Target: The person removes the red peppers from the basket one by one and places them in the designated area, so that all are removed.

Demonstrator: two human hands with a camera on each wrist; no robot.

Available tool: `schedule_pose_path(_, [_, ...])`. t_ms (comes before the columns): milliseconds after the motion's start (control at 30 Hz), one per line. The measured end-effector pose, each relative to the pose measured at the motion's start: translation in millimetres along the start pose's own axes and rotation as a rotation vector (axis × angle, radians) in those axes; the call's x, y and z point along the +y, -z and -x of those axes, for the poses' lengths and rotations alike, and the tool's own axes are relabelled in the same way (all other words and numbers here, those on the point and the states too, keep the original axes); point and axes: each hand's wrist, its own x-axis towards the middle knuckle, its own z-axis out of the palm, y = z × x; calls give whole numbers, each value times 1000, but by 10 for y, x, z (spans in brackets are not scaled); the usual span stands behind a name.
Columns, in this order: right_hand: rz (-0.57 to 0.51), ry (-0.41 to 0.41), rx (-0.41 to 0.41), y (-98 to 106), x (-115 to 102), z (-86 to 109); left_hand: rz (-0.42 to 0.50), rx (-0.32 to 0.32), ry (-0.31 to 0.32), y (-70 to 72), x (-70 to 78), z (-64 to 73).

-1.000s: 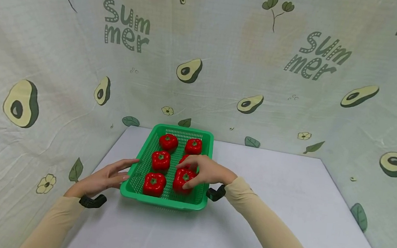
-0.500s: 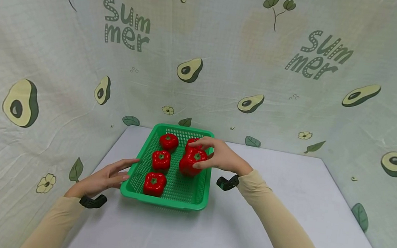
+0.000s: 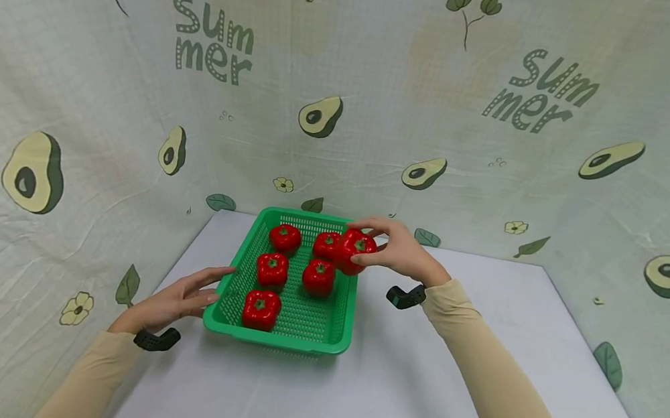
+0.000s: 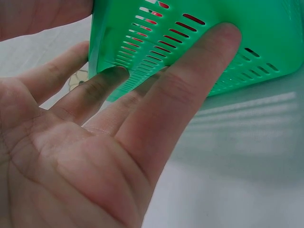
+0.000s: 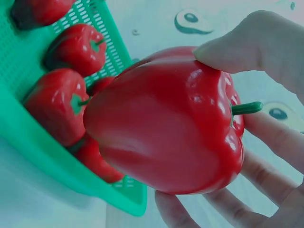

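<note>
Clamped between thumb and fingers, the held red pepper (image 3: 353, 254) is in the right hand (image 3: 402, 250); in the head view it overlaps the right rim of the basket (image 3: 303, 319), and contact with that rim cannot be determined. Some fingertips are hidden behind the pepper. Nearest the viewer, both beige sleeves (image 3: 500, 380) are cut off at the frame's lower edge; each wrist bears a black device (image 3: 157, 340). The left hand (image 3: 178, 296), fingers apart and wrapped round nothing, has fingertips at the outside of the basket's left wall. Through that wall's slots, the left wrist view shows red patches only.

The green basket stands on a white table (image 3: 479, 344) and contains five red peppers: near-left pepper (image 3: 261, 310); middle-left pepper (image 3: 272, 271) and middle-right pepper (image 3: 319, 279); far-left pepper (image 3: 285, 239); far-right pepper (image 3: 325, 244), partly covered by the held one. Behind hangs a cloth (image 3: 373, 64) printed with avocados and "summer".
</note>
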Motion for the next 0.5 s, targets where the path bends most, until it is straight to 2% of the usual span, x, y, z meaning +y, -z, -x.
schedule_pose_path(267, [19, -20, 65, 146, 108, 44, 9, 8, 14, -2, 10, -3])
schedule_pose_path(500, [46, -75, 130, 229, 286, 74, 14, 7, 18, -6, -2, -3])
